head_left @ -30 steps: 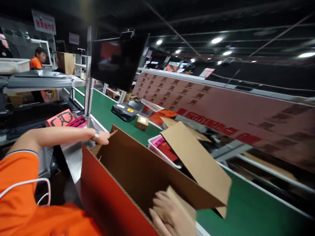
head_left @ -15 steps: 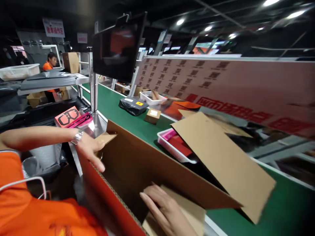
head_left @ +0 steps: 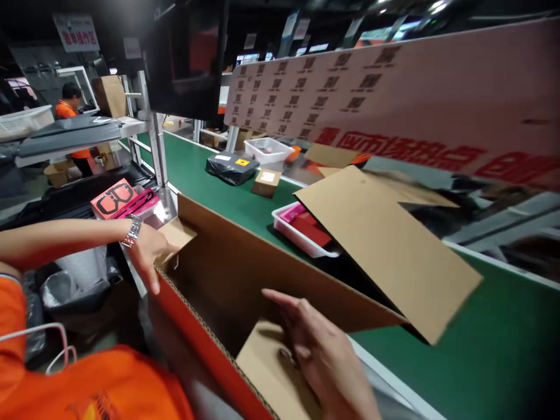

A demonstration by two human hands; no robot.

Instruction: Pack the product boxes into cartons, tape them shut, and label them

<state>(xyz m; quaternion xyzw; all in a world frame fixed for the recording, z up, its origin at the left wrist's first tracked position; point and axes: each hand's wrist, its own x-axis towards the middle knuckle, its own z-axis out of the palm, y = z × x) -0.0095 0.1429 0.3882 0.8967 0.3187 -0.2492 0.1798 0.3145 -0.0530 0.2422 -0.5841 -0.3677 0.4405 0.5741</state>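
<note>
Head camera view: A large open cardboard box, red on its near outer wall and brown inside [head_left: 236, 256], is positioned in front of the person, alongside a flat green conveyor belt [head_left: 464, 344]. The left hand [head_left: 149, 251], fitted at the wrist with a silver metal-link watch [head_left: 132, 230], is placed at the far left corner of the box. Its thumb is spread from the other fingers and directed down at the red wall's rim; the other fingers are laid at a small brown cardboard end flap [head_left: 178, 234]. Whether this flap is pinched cannot be told. The right hand [head_left: 321, 344] is held above a second brown cardboard flap [head_left: 262, 361] at the near end. Its index finger is extended, the other fingers are partly hidden beneath the hand, and no object is seen gripped; contact with the flap cannot be confirmed.

Beyond the far wall, a large flat brown cardboard panel [head_left: 389, 245] is seen tilted over the belt. A white plastic tray [head_left: 294, 241], loaded with pink and red items, is partly covered by it. Farther along the belt, a small brown carton with a white label [head_left: 265, 184] is located just beside a black plastic-wrapped parcel [head_left: 231, 169].
</note>
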